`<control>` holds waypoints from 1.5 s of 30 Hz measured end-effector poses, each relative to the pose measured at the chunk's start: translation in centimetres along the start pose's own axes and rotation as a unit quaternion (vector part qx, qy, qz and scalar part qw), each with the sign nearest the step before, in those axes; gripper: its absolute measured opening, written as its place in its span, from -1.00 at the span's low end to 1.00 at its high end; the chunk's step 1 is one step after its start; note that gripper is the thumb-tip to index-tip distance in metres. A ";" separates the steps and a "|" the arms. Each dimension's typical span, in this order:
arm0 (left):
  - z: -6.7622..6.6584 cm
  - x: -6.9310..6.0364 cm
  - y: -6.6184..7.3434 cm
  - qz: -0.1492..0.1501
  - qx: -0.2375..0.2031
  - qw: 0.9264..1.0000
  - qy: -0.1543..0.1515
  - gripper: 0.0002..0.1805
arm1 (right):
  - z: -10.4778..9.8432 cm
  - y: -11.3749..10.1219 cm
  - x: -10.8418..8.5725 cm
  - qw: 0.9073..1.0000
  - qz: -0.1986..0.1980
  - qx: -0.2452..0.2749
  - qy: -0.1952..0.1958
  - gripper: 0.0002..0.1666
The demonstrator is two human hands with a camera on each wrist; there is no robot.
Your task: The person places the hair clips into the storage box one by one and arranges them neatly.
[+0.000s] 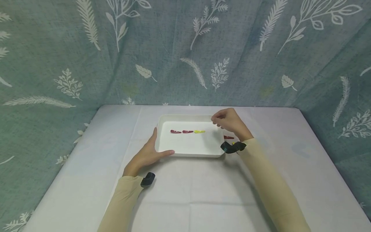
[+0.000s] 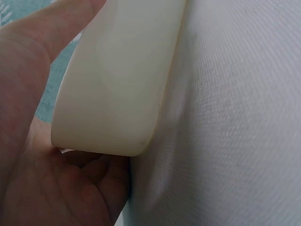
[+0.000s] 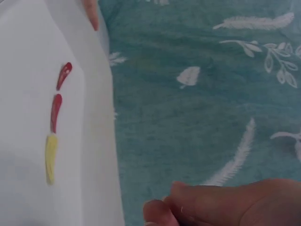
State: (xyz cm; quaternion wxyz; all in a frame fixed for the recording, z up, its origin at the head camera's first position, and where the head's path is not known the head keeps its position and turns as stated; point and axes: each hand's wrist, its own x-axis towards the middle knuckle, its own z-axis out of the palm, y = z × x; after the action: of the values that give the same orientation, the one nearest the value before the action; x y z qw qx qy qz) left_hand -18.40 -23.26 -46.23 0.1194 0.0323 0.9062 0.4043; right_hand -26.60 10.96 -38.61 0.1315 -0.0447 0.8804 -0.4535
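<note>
A shallow white tray (image 1: pixel 189 145) lies on the cloth-covered table, with two dark red hair clips (image 1: pixel 187 131) and a yellow hair clip (image 1: pixel 199 131) in a row inside it. My left hand (image 1: pixel 147 153) grips the tray's left end, thumb along the front wall and fingers round the side. Over the tray's back right corner, my right hand (image 1: pixel 229 120) is raised with thumb and fingertips drawn together. Whether something small sits between those fingertips is hidden. The right wrist view shows the same yellow clip (image 3: pixel 51 159) left of that hand (image 3: pixel 221 205).
Right of the tray, partly behind the right wrist, lie another red clip (image 1: pixel 229 137) and a bit of something yellow (image 1: pixel 233 143). A white cloth (image 1: pixel 174 190) covers the table. Behind it hangs a blue-green leaf-patterned curtain (image 1: pixel 168 58).
</note>
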 end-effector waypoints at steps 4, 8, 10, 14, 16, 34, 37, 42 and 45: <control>0.0 0.1 0.0 0.012 -0.013 1.000 0.005 0.59 | -1.4 0.6 -1.3 0.999 -0.017 -0.004 0.031 -0.65; 0.0 0.2 0.0 0.025 -0.025 0.999 0.009 0.55 | -2.5 1.4 -2.6 0.997 -0.033 -0.012 0.062 -0.66; 0.1 0.2 0.0 0.024 -0.023 0.999 0.010 0.54 | -2.9 1.9 -3.2 0.997 -0.032 -0.010 0.076 -0.66; 0.1 0.1 -0.1 0.018 -0.018 1.000 0.012 0.52 | -3.4 3.0 -4.3 0.994 -0.033 -0.006 0.099 -0.66; 0.1 0.1 -0.1 0.022 -0.017 1.000 0.013 0.51 | -3.5 3.6 -4.6 0.994 -0.029 0.000 0.107 -0.64; -0.1 0.1 0.0 0.025 -0.013 1.000 0.014 0.48 | -3.4 5.9 -4.3 0.994 0.027 -0.027 0.103 -0.60; -0.1 0.1 -0.1 0.025 -0.012 1.000 0.013 0.48 | -3.2 6.2 -4.0 0.994 0.046 -0.041 0.092 -0.61; 0.1 0.1 -0.3 0.031 -0.021 0.999 0.013 0.48 | -2.9 6.5 -3.6 0.994 0.083 -0.048 0.059 -0.62; 0.2 0.2 -0.4 0.034 -0.024 0.999 0.016 0.47 | -2.7 6.7 -3.4 0.993 0.088 -0.065 0.048 -0.60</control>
State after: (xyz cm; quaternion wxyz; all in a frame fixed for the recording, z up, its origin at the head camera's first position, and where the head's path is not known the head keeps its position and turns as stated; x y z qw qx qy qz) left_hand -18.54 -23.37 -46.72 0.0918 0.0533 0.8965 0.4301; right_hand -23.80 17.71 -41.91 0.1255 0.0460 0.9140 -0.3831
